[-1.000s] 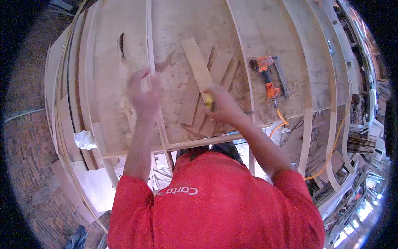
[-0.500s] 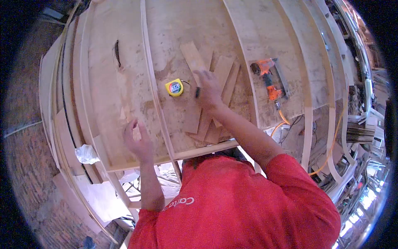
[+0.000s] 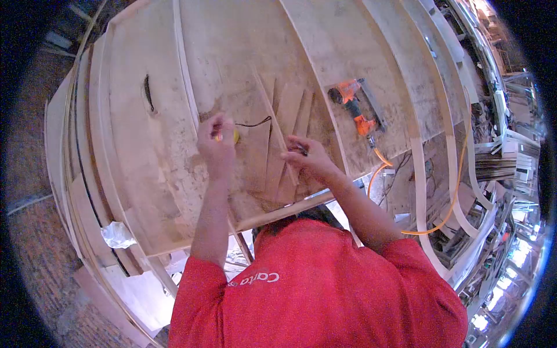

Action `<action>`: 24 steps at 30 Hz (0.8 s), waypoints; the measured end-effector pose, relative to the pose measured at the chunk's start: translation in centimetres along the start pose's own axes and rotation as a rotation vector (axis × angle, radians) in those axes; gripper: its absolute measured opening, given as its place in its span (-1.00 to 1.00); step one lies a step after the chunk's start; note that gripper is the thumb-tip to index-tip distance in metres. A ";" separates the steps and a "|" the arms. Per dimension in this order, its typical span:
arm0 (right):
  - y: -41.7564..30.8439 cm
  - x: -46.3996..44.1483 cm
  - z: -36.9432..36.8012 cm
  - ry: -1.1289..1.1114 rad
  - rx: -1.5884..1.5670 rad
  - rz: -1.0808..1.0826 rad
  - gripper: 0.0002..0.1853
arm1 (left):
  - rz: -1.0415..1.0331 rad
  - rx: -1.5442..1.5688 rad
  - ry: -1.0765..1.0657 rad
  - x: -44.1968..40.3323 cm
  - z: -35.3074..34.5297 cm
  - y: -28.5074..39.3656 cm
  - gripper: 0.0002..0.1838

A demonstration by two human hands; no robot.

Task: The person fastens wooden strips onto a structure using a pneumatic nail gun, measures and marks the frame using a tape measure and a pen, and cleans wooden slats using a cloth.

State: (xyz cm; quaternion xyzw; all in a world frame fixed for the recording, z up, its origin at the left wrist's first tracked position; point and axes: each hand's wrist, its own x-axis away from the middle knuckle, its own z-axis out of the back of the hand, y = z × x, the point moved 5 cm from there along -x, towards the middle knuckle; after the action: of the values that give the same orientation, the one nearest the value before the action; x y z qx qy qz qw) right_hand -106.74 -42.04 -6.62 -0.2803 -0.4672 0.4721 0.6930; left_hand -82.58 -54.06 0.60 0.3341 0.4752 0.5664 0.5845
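Observation:
My left hand (image 3: 217, 145) is closed around the yellow tape measure (image 3: 235, 137), which shows only in part beside the fingers. A dark cord (image 3: 255, 123) curves out to the right of it. My right hand (image 3: 313, 159) pinches the lower part of a thin wooden strip (image 3: 268, 107), turned on its edge and leaning across other pieces. A small dark object (image 3: 301, 149), too small to name, is also tucked in the right hand's fingers. Beneath the strip, several flat wooden pieces (image 3: 287, 110) lie overlapped on the panel.
An orange and black nail gun (image 3: 357, 107) lies to the right, its orange air hose (image 3: 380, 159) running off the panel's front edge. Raised wooden ribs (image 3: 316, 75) cross the large panel (image 3: 232, 52). A dark slot (image 3: 148, 93) is at left, crumpled plastic (image 3: 118, 235) below it.
My left hand has moved up and right onto the tape measure and closed on it. My right hand has come down and right, tipping a wooden strip onto its edge. The view has shifted slightly.

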 end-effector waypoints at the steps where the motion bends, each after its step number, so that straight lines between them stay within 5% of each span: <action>1: 0.4 0.3 0.2 -0.110 -0.419 -0.068 -0.20 | 0.208 0.141 -0.054 0.1 -1.6 -1.3 -0.70; 4: -0.5 3.7 2.3 -0.175 -0.634 -0.162 -0.25 | 0.358 0.182 -0.212 0.6 -5.6 -1.2 -0.66; 8: 0.5 5.7 4.7 -0.100 -0.782 -0.057 -0.26 | 0.202 0.092 -0.147 2.3 -7.1 2.7 -0.60; 10: 0.4 6.2 6.0 -0.144 -0.662 0.051 -0.30 | -0.404 -0.270 -0.176 2.6 -6.5 8.0 -0.45; 11: -0.1 6.6 7.0 -0.115 -0.667 0.049 -0.30 | -0.417 -0.254 -0.197 2.5 -5.9 10.3 -0.45; 13: -1.7 7.8 9.1 -0.246 -0.313 0.035 -0.36 | -0.920 -0.334 -0.502 4.1 -6.6 16.0 -0.33; 16: -1.3 7.7 11.2 -0.244 -0.251 0.087 -0.43 | -1.030 -0.377 -0.561 3.6 -7.6 16.6 -0.31; 19: -2.1 8.1 12.0 -0.226 -0.251 0.102 -0.47 | -0.850 -0.281 -0.298 0.0 -6.7 15.4 -0.42; 24: -0.6 8.7 13.5 -0.196 -0.497 0.050 -0.49 | -0.613 -0.300 -0.166 -0.2 -5.6 13.3 -0.61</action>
State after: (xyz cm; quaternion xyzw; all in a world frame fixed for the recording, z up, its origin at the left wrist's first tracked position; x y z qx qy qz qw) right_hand -117.82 -35.02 2.68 -0.4061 -0.6265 0.3851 0.5424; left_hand -92.36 -53.31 11.18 0.1311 0.4157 0.3988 0.8068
